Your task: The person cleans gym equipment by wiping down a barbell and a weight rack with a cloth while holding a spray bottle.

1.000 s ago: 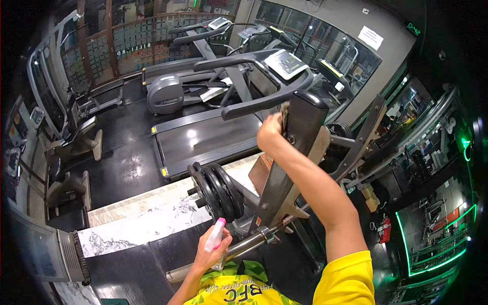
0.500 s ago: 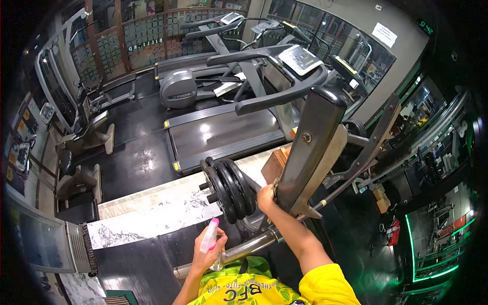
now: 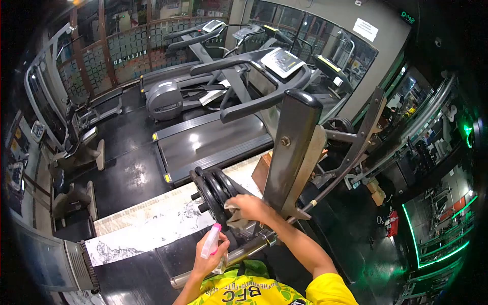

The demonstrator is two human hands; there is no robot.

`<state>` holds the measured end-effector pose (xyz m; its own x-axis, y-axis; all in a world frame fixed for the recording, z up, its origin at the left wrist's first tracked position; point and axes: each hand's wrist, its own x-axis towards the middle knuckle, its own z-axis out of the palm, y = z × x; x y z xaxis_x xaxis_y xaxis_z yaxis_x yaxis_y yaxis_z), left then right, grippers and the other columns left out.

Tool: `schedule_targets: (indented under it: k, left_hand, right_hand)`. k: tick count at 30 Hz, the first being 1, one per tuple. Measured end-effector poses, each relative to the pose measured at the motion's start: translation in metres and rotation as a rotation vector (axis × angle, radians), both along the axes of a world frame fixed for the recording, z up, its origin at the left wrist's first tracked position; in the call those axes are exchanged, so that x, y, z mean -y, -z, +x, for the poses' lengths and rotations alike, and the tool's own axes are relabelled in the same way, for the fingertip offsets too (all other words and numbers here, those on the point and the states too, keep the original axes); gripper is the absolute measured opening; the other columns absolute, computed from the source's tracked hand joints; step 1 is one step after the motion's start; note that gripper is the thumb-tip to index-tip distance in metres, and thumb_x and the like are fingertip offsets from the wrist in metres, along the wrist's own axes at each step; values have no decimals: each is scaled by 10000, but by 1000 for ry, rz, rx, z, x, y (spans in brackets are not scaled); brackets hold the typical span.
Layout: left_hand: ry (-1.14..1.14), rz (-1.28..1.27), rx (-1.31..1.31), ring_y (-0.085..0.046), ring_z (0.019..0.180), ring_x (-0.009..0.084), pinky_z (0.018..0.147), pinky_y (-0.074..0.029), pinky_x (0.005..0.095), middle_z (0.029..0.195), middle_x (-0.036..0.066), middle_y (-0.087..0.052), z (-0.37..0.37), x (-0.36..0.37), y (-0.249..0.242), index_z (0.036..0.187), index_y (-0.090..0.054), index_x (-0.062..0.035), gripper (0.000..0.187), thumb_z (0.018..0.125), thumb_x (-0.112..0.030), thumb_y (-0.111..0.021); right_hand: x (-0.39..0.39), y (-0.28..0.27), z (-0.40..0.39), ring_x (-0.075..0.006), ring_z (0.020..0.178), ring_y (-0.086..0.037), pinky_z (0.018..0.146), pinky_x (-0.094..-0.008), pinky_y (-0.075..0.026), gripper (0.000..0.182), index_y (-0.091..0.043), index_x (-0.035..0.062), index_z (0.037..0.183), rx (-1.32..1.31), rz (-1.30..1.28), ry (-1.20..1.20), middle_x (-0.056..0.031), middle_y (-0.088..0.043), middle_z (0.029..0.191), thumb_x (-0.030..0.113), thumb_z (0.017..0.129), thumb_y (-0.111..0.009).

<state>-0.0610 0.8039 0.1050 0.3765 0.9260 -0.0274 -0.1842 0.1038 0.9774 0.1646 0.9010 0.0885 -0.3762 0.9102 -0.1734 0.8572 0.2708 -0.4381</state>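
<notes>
1. My right hand [image 3: 249,206] is closed on a cloth [image 3: 235,216], pressed on the black weight plates [image 3: 216,192].
2. My left hand [image 3: 209,259] is wrapped tight around a spray bottle [image 3: 211,243] with a pink top, close to my yellow shirt [image 3: 244,292].
3. A tall metal post [image 3: 290,147] stands just beside the plates.
4. A treadmill [image 3: 213,140] sits behind them.
5. A silver bar [image 3: 244,252] lies under my right arm.

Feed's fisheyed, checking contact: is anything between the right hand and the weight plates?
Only the cloth that the right hand grips, pressed against the weight plates. The left hand holds the spray bottle nearer the body.
</notes>
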Motion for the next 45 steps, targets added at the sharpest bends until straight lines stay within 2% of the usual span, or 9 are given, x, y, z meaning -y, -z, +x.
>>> schedule_targets:
  k: [2, 8, 22, 27, 31, 32, 33, 39, 45]
  left_hand:
    - [13, -3, 19, -598, 607, 93, 552, -475, 235, 839, 64, -623, 3, 0, -4, 1016, -550, 10, 193, 877, -54, -669]
    - [59, 60, 15, -601, 607, 92, 559, -482, 234, 846, 60, -628, 10, -1, -7, 1035, -549, 5, 208, 877, -54, -670]
    - [130, 68, -11, -591, 608, 87, 547, -475, 235, 839, 49, -614, 40, 13, -12, 1044, -555, 6, 201, 879, -46, -657]
    - [81, 82, -15, -593, 603, 91, 548, -474, 238, 831, 52, -615, 53, 23, -9, 1028, -553, 10, 188, 880, -45, -655]
    - [11, 77, -65, -597, 606, 90, 551, -471, 234, 810, 55, -616, 71, 32, -8, 1012, -550, 10, 177, 878, -38, -655]
    - [-9, 67, -74, -599, 609, 90, 554, -470, 234, 804, 54, -617, 78, 34, -9, 1009, -550, 10, 174, 876, -33, -654]
    - [-27, 71, -74, -599, 609, 90, 554, -470, 234, 804, 54, -617, 86, 36, -10, 1009, -550, 10, 174, 876, -33, -654]
    - [-163, 106, -40, -607, 608, 106, 571, -480, 236, 805, 83, -635, 129, 50, -38, 983, -557, 23, 153, 866, -13, -649]
    - [-319, 19, -44, -633, 658, 130, 604, -505, 258, 827, 102, -636, 163, 68, -47, 956, -565, 25, 124, 854, 21, -634]
  right_hand:
    - [19, -78, -5, -333, 970, -636, 853, -400, -504, 428, -625, 110, 1134, -366, 280, 135, -161, -651, 1035, -70, 748, -584]
    - [16, -228, 45, -377, 1203, -507, 1006, -461, -430, 534, -585, 68, 1225, -16, 1477, 486, -180, -523, 1289, -125, 730, -534]
    - [-127, -304, 93, -286, 975, -658, 867, -409, -488, 416, -628, 96, 1160, 38, 311, 310, -132, -674, 1037, 16, 763, -532]
    - [-107, -272, 126, -134, 876, -655, 768, -296, -552, 487, -515, 55, 1340, -980, -18, 421, -79, -656, 1095, 65, 854, -558]
    - [-94, -171, 156, -193, 1002, -611, 876, -334, -518, 432, -499, 39, 1274, -1193, 335, 368, -73, -611, 1096, 160, 870, -593]
    - [-108, -119, 182, -195, 1049, -584, 925, -327, -483, 428, -505, 43, 1270, -1629, 332, -38, -86, -595, 1150, 182, 877, -603]
    - [-72, -131, 147, -187, 1076, -565, 956, -313, -453, 440, -514, 47, 1271, -1741, 269, 265, -81, -591, 1172, 186, 866, -617]
    - [-16, -100, 146, -184, 1120, -573, 967, -298, -439, 487, -564, -43, 1246, -1112, 724, 89, -114, -579, 1271, 78, 781, -638]
    - [-42, -206, 122, -303, 1238, -537, 1030, -350, -421, 548, -638, 21, 1164, -813, 1122, -96, -173, -603, 1260, -166, 661, -530]
